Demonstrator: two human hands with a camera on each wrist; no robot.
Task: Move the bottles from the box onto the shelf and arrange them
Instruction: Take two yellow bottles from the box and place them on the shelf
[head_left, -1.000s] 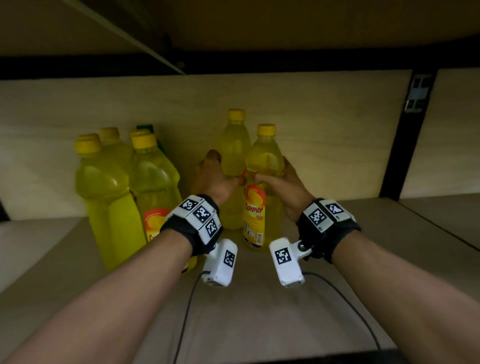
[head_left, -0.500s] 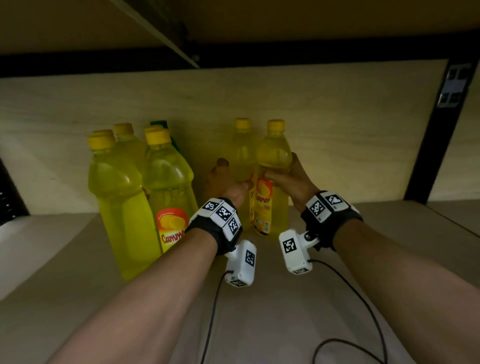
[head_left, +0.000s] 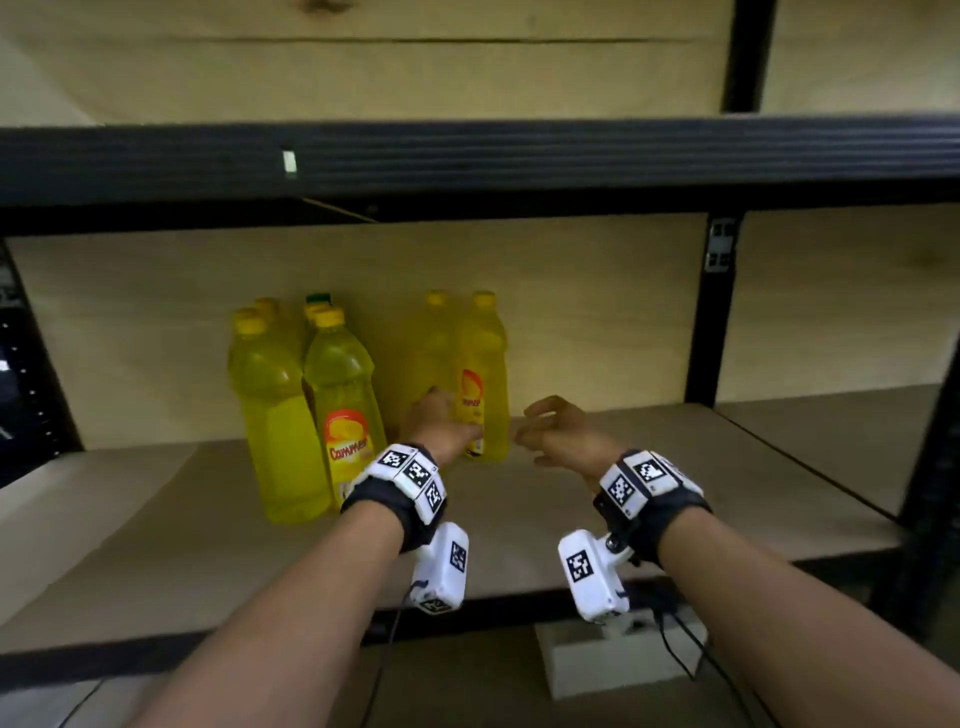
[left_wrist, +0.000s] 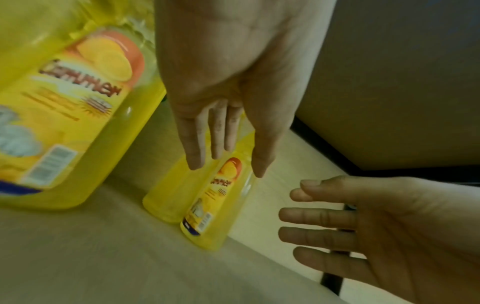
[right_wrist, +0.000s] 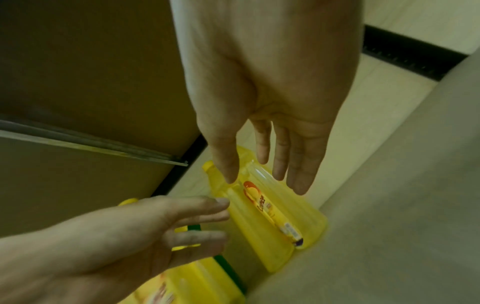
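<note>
We are holding our left hand (head_left: 439, 423) and right hand (head_left: 558, 428) with fingers (left_wrist: 319, 216) spread and empty, just before the labelled bottle (head_left: 483, 374), which is standing upright on the shelf (head_left: 597, 519) against its back wall.

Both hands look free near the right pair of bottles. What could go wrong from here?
1. The left hand is open, close beside the labelled bottle; a stray brush could tip it into the bottle behind.
2. The labelled bottle's label faces sideways, unlike the front left bottle, so the row may look uneven.
3. The wrist cables hang below the shelf edge and could snag.
</note>
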